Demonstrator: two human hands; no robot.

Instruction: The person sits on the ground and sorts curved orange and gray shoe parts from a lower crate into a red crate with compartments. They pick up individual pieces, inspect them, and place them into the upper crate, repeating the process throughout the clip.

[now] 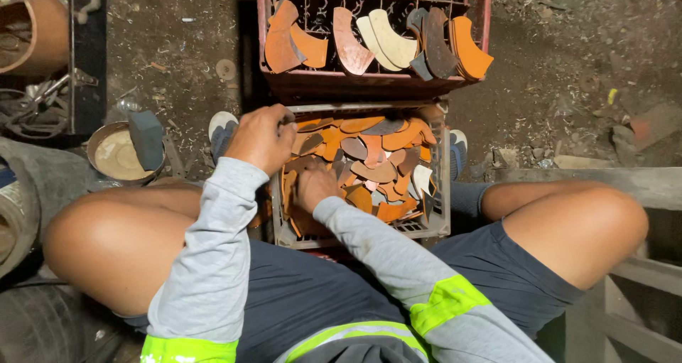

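- Two hands are down in a grey crate [435, 224] that sits between the person's knees.
- The crate is full of curved leather pieces [373, 160], orange and brown.
- The left hand [261, 137] is at the crate's far left corner, fingers curled shut, but what it grips cannot be seen.
- The right hand [315, 185] is just beside it, pressed down among the pieces; whether it grips one cannot be told.
- A red crate [369, 82] stands just past the grey one, with more curved pieces standing on edge.
- A round tin [117, 157] with a dark block sits on the dirt at the left.
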